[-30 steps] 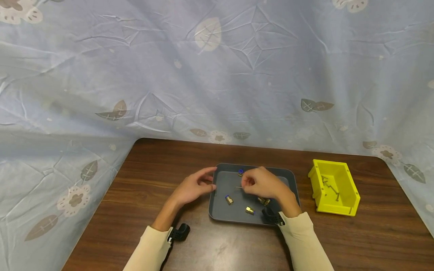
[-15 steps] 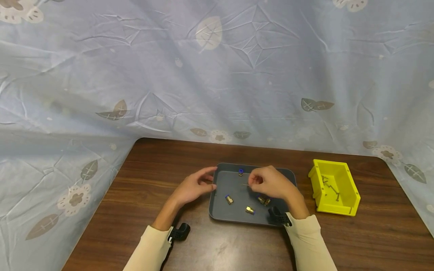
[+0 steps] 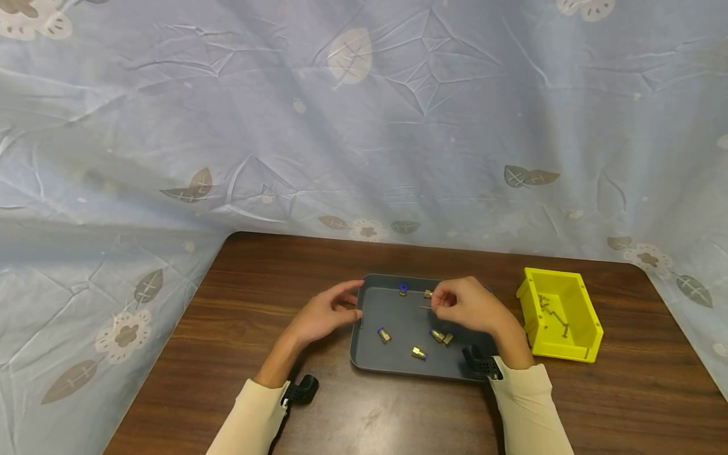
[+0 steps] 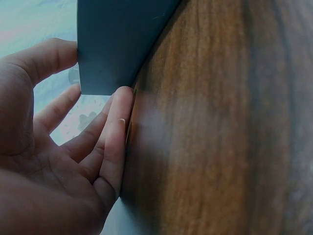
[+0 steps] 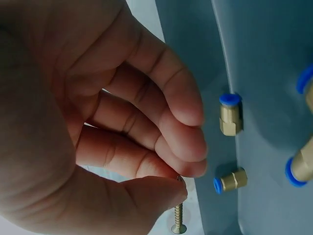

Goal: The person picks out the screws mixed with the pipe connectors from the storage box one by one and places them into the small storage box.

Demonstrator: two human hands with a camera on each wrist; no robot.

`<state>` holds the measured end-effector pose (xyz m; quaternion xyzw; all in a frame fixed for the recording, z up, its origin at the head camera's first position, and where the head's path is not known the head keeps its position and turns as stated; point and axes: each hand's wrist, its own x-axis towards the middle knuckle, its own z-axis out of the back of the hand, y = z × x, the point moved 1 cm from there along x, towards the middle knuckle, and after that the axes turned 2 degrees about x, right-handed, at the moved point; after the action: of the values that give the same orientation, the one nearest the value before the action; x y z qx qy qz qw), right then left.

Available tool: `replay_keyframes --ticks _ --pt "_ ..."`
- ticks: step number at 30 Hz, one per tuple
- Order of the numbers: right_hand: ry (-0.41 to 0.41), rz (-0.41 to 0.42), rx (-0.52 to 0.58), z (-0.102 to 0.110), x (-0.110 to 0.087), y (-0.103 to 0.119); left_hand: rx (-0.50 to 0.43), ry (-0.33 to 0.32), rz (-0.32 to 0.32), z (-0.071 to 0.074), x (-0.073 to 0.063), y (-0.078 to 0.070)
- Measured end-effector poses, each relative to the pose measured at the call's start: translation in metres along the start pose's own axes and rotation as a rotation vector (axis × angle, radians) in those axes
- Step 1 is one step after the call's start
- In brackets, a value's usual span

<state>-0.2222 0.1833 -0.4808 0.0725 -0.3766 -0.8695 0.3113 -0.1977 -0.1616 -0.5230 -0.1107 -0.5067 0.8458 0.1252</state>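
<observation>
My right hand (image 3: 469, 306) is over the right part of the grey tray (image 3: 370, 363), pinching a screw (image 5: 179, 215) by its tip between thumb and index finger. The screw's head points away from the fingers, and its thread shows in the right wrist view. My left hand (image 3: 324, 313) rests at the tray's left edge, thumb touching the wall and fingers loosely extended along the corner, as the left wrist view shows. Several brass tube fittings with blue collars lie in the tray, among them one fitting (image 3: 384, 335) at left and another (image 3: 419, 353) near the front.
A yellow bin (image 3: 591, 316) with several screws in it stands on the wooden table (image 3: 273, 265) to the right of the tray. Behind the table hangs a patterned cloth (image 3: 364, 158).
My right hand has moved to the right across the tray with the screw, uncovering more of the fittings, including one near the back. The left hand has stayed put.
</observation>
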Motion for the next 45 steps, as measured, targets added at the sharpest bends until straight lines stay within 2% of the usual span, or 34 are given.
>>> replay_keyframes --ticks 11,19,24,31,38,45 --pt "-0.048 -0.025 -0.024 0.019 -0.013 -0.001 -0.002 0.003 0.003 0.000 -0.001 -0.001" --pt "-0.083 -0.087 -0.022 0.029 -0.023 -0.005 -0.001 -0.002 0.001 0.001 -0.001 -0.002" --pt "-0.125 -0.098 -0.022 0.037 -0.029 -0.007 -0.003 -0.006 0.007 0.001 -0.001 -0.002" --pt "-0.165 -0.102 0.030 0.050 -0.042 -0.011 -0.007 -0.008 0.003 0.000 -0.001 -0.002" --pt "-0.187 -0.183 0.043 0.061 -0.055 -0.016 -0.005 -0.008 0.001 0.000 -0.001 -0.001" --pt "-0.249 -0.216 0.040 0.072 -0.070 -0.023 -0.005 -0.008 -0.005 0.000 -0.001 -0.001"
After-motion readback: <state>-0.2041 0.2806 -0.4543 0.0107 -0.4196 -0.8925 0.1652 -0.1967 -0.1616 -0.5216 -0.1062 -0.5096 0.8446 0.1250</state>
